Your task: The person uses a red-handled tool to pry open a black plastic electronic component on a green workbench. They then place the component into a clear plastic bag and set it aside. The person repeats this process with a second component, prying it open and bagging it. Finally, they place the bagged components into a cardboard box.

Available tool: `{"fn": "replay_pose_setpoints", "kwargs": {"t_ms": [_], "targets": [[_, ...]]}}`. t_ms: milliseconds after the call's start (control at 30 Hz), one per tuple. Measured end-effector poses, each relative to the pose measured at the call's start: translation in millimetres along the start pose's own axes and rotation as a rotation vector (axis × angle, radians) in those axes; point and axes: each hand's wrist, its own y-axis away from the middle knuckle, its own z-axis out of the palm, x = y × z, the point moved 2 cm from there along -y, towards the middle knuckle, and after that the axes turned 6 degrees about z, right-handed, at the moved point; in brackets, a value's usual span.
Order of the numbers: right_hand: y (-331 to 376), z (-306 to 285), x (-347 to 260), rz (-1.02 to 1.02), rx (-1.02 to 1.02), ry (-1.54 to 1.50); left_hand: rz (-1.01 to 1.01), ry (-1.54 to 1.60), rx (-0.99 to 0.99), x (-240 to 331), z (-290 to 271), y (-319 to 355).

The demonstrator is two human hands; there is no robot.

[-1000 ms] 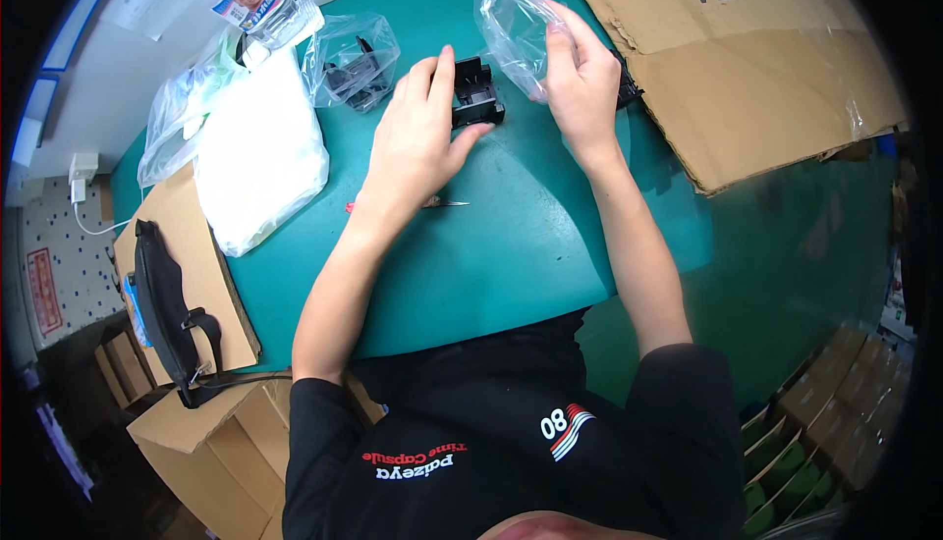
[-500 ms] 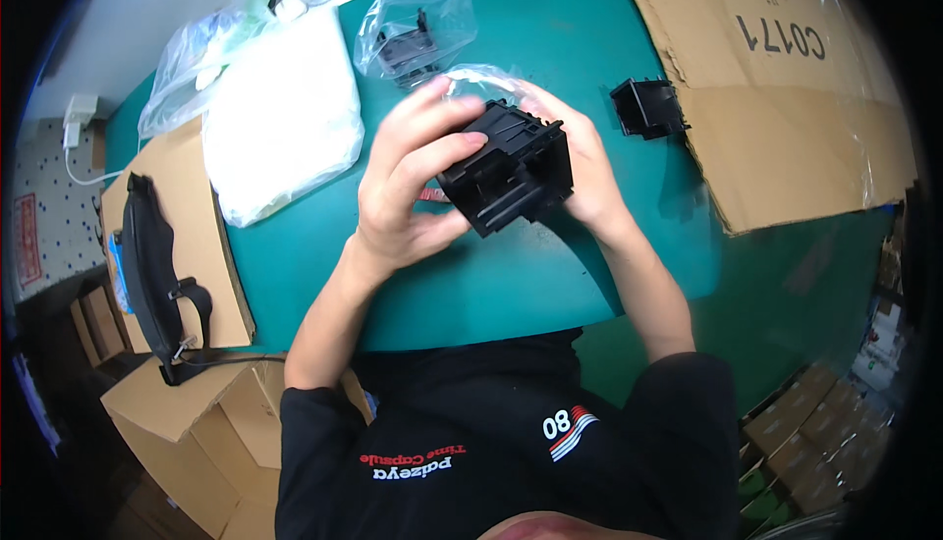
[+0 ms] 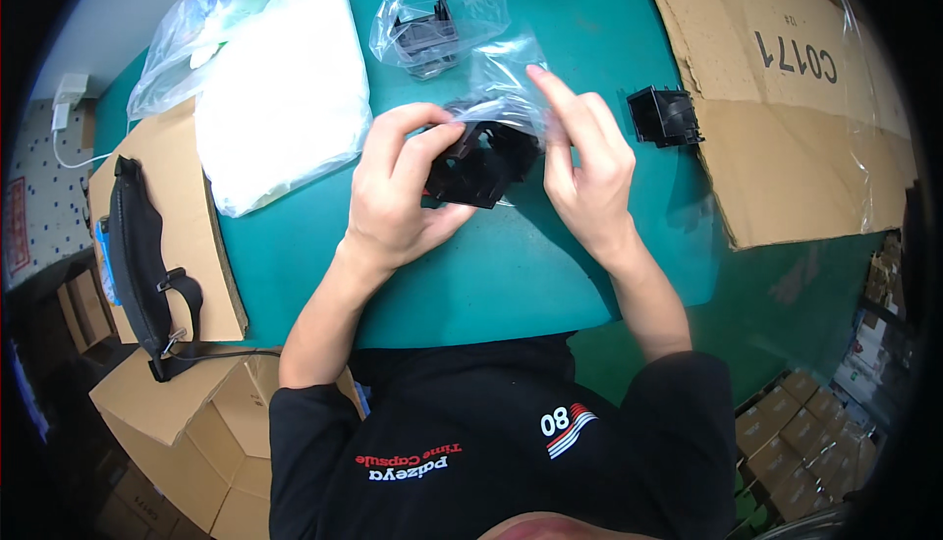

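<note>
Black plastic part [image 3: 486,172], one: held over the middle of the green tabletop [image 3: 471,295], between the two hands, open side facing the near edge. Clear plastic bag [image 3: 509,64], one: lies around the far side of that part.

Left hand [image 3: 388,187]: clamped on the part, fingers curled over its left side, thumb underneath. Right hand [image 3: 589,167]: index finger extended to the clear film, thumb apart from its tip, other fingers bent; whether it pinches the film, cannot tell.

Second black part [image 3: 427,39], one: inside its own clear bag [image 3: 481,0], beyond the hands toward the far edge. Third black part [image 3: 668,116], one: unbagged, right of the right hand, at the border of the brown cardboard [image 3: 786,137] that covers the far right corner. White plastic bag [image 3: 285,98], one: flat, toward the left edge. Black pouch [image 3: 138,255], one: on a cardboard flap [image 3: 201,226] beside the left edge.
</note>
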Motion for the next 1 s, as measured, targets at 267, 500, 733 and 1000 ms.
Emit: {"fn": "replay_pose_setpoints", "kwargs": {"t_ms": [267,500,733,1000], "targets": [[26.9,16.5,-21.8,-0.142,-0.096,-0.092,0.108,-0.371,0.163,-2.3,0.2,8.6],[34.3,35.7,-6.8,0.172,-0.194,-0.359,0.041,-0.291,0.345,0.2,8.3,7.0],[32.8,37.1,-4.4,0.4,-0.092,-0.645,0.031,-0.126,0.179,6.3,14.1,-0.1],[10.6,18.2,15.3,0.282,0.037,-0.284,0.136,0.093,0.221,26.6,32.3,14.6]]}}
